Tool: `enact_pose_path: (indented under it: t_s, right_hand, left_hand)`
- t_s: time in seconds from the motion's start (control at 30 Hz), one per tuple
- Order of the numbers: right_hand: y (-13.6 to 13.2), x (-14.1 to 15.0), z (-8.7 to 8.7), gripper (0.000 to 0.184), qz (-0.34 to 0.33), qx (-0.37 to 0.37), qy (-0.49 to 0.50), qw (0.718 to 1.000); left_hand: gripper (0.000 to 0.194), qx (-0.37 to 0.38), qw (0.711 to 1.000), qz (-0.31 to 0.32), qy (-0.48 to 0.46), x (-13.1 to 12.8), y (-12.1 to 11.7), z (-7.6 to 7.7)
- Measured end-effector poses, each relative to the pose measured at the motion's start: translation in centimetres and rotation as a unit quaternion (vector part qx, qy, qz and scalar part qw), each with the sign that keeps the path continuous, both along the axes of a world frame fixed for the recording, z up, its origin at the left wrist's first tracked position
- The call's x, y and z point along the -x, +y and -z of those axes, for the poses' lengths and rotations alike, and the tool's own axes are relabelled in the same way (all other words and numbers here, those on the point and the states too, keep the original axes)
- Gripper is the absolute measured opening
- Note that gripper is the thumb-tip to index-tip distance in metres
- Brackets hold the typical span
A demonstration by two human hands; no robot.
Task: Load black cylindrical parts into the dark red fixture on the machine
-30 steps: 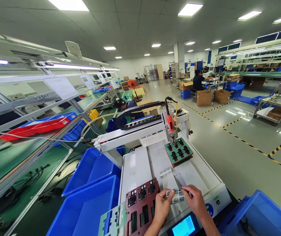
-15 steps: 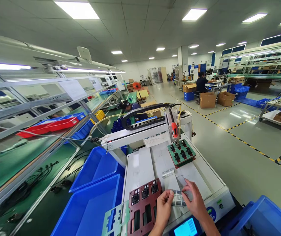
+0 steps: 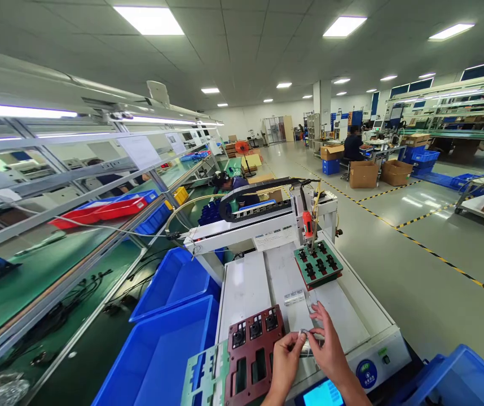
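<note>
Both my hands meet low in the head view, over the white bed of a screw-driving machine [image 3: 246, 282]. My left hand [image 3: 285, 359] pinches the left end of a small clear strip of labels [image 3: 306, 343]. My right hand [image 3: 329, 345] holds the strip's right end, with its upper fingers stretched out. Just left of my hands lies a dark red fixture plate [image 3: 253, 352] with black parts in its pockets. A green fixture plate [image 3: 318, 263] sits further back under the machine's red screwdriver head [image 3: 307, 223]. Another label strip [image 3: 295, 297] lies on the bed.
Two blue bins [image 3: 161, 349] stand left of the machine and one blue bin [image 3: 470, 378] at the lower right. A green-topped bench with shelving [image 3: 34, 270] runs along the left. A person [image 3: 354, 145] sits far back among cardboard boxes [image 3: 363, 173]. Yellow-black floor tape [image 3: 436, 254] marks the aisle.
My hands have drawn closer together on the label strip, and my right hand's fingers have lifted and spread. The view has shifted slightly, so the machine appears further right.
</note>
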State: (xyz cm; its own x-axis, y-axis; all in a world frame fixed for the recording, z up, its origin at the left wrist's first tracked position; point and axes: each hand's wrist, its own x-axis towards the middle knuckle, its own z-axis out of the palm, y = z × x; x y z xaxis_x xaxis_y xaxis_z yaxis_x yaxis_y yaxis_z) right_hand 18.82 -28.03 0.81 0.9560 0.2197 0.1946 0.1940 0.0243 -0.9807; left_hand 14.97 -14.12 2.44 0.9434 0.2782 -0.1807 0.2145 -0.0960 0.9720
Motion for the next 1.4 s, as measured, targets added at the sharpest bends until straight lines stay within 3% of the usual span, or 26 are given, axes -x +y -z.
enact_pose_path:
  t_s: [0.07,0.17,0.27,0.4,0.47,0.53,0.7,0.83,0.97,1.07,1.17,1.23,1.4]
  right_hand:
    - [0.8,0.3,-0.7,0.068,-0.010,-0.015,0.001,1.000]
    - [2.9,0.4,-1.0,0.069,-0.015,-0.054,0.008,0.998]
    - [6.5,-0.4,0.0,0.072,-0.056,-0.049,-0.014,0.997]
    - [12.0,-2.2,2.2,0.078,-0.111,-0.039,-0.038,0.992]
    - [13.9,-2.9,2.4,0.073,-0.113,-0.040,-0.028,0.992]
    - [14.7,-3.3,1.6,0.068,-0.109,-0.051,-0.019,0.993]
    - [13.7,-2.5,-3.9,0.085,-0.086,-0.108,0.069,0.988]
    - [12.9,-0.1,-7.7,0.097,-0.127,-0.200,0.199,0.951]
    - [12.2,2.6,-9.3,0.087,-0.174,-0.235,0.212,0.932]
    - [10.9,4.2,-9.6,0.078,-0.189,-0.188,0.150,0.952]
    - [9.4,5.5,-10.0,0.079,-0.124,-0.140,0.119,0.975]
    - [8.6,6.3,-10.3,0.079,-0.092,-0.159,0.116,0.976]
    - [8.0,8.2,-11.1,0.073,-0.155,-0.218,0.149,0.952]
  left_hand:
    - [0.047,0.022,1.000,0.000,0.015,0.2,0.3,0.0]
    - [0.059,0.066,0.996,-0.066,0.005,1.3,1.4,0.5]
    - [0.067,0.067,0.988,-0.132,-0.035,3.6,3.3,1.1]
    - [0.058,0.034,0.982,-0.183,-0.040,7.7,5.6,1.5]
    - [0.058,0.026,0.977,-0.209,-0.028,9.5,6.3,1.3]
    - [0.064,0.029,0.971,-0.237,-0.018,10.8,6.7,0.8]
    - [0.073,0.090,0.955,-0.282,-0.023,12.1,7.6,-2.1]
    - [0.078,0.192,0.947,-0.255,-0.028,11.9,7.8,-4.0]
    - [0.089,0.275,0.941,-0.192,-0.038,12.2,7.0,-4.3]
    - [0.096,0.314,0.930,-0.184,-0.056,13.1,6.7,-4.6]
    - [0.101,0.249,0.945,-0.200,-0.070,13.9,7.4,-5.7]
    - [0.100,0.169,0.962,-0.192,-0.091,14.1,8.1,-6.8]
    - [0.075,0.007,0.983,-0.137,-0.120,14.0,9.4,-8.6]
